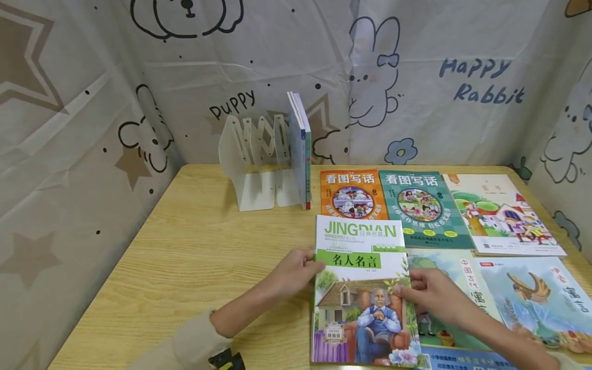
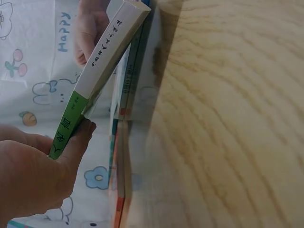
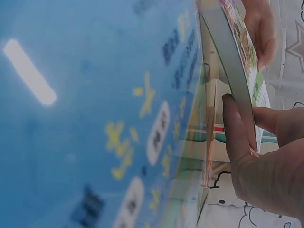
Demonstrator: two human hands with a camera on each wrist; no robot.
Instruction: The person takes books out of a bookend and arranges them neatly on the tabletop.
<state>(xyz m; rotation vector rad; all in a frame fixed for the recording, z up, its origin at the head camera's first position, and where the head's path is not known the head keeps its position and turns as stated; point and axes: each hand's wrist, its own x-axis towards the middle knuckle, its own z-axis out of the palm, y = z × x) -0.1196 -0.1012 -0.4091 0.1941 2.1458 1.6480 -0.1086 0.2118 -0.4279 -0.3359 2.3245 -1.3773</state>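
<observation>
A book with a white and green cover, showing a seated figure in an armchair, is held up over the front of the table. My left hand pinches its left edge, the spine side, which the left wrist view shows as a white and green spine. At the opposite edge my right hand grips the book, thumb on the cover and fingers beneath, as the right hand shows in its wrist view. The lifted book partly covers an orange book and a green fable book.
A white expandable bookend stands at the back with upright thin books at its right side. On the table's right lie a teal book, a white illustrated book and a blue book. Bare wood shows at left.
</observation>
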